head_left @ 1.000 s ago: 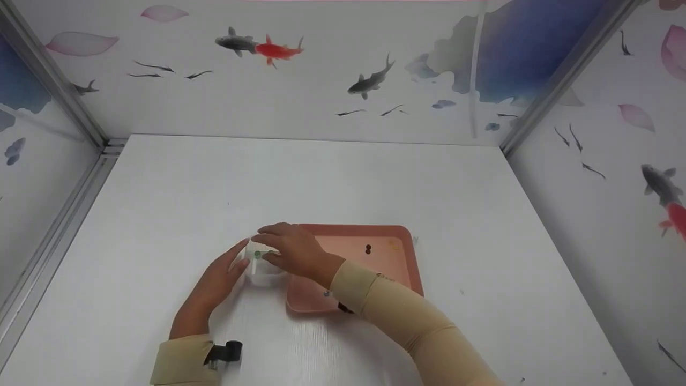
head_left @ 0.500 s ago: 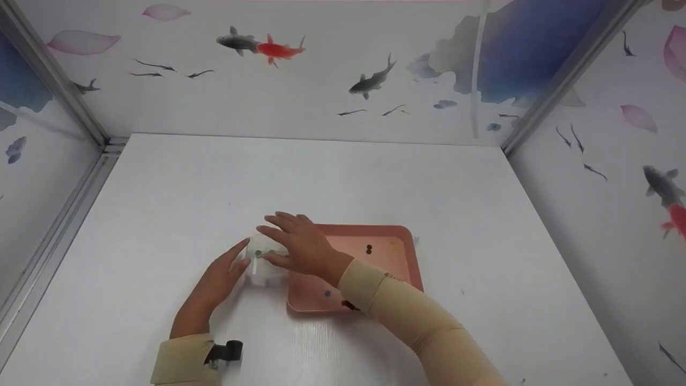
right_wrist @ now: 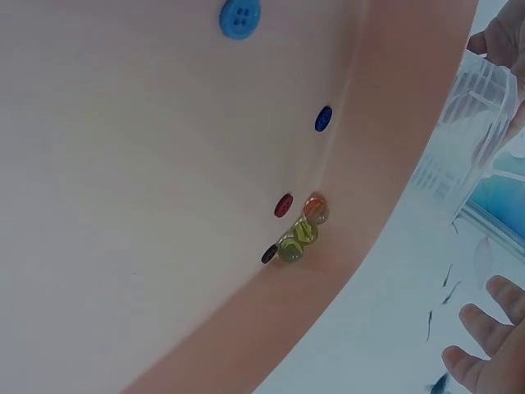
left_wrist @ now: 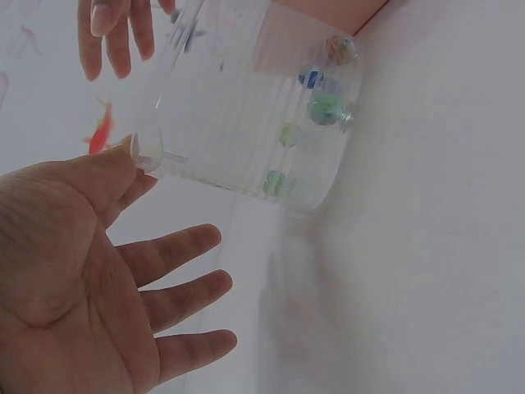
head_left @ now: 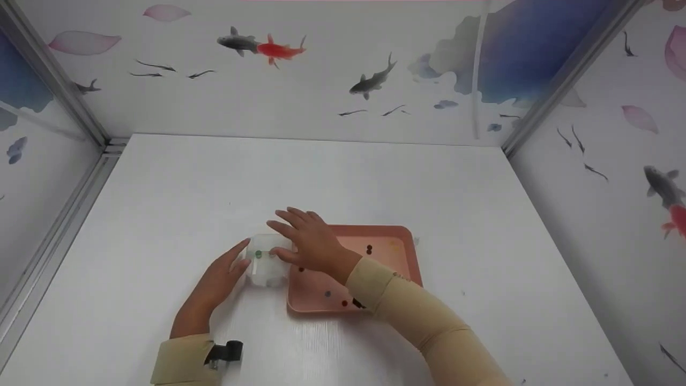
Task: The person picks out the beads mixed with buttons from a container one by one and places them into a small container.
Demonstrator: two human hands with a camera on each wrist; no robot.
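The right hand (head_left: 316, 246) has drawn back to the right since a second ago, baring more of the box. On the table (head_left: 321, 177) lies a pink tray (head_left: 370, 230). The right hand hangs over its left side, fingers straight, splayed and holding nothing. The left hand (head_left: 217, 281) has its thumb at the rim of the clear box (head_left: 268, 276), other fingers loosely extended. The box stands just beside the tray's left edge, with marbles (left_wrist: 326, 108) inside. In the tray, three marbles cluster by the wall, near small buttons (right_wrist: 284, 205).
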